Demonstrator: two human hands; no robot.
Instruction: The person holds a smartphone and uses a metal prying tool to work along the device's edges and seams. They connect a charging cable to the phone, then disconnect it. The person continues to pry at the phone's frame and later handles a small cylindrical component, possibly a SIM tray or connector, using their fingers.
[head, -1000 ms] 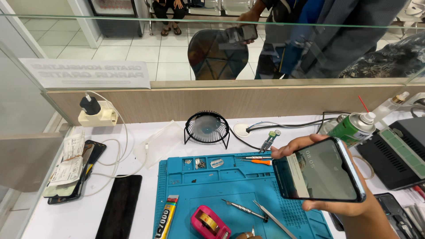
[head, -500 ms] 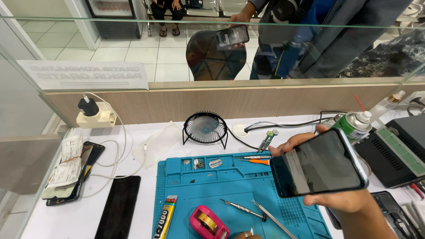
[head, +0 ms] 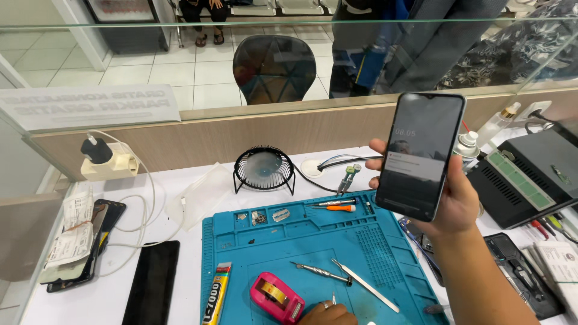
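One smartphone [head: 421, 155] stood upright above the bench's right half, its screen lit, the right hand [head: 453, 201] wrapped around its lower edges. Thin, slick, glass-fronted, it probably suited that side grip. Near the bench's front edge the left hand [head: 330, 314] rested curled on a blue mat [head: 385, 244], beside pink tape [head: 277, 297].

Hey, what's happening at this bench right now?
A person at a repair bench holds a dark smartphone upright in their right hand, its screen lit and facing them. Their left hand rests at the near edge of a blue work mat, beside a pink tape dispenser, metal tweezers and a glue tube. A small black fan stands behind the mat, and another dark phone lies flat to its left.
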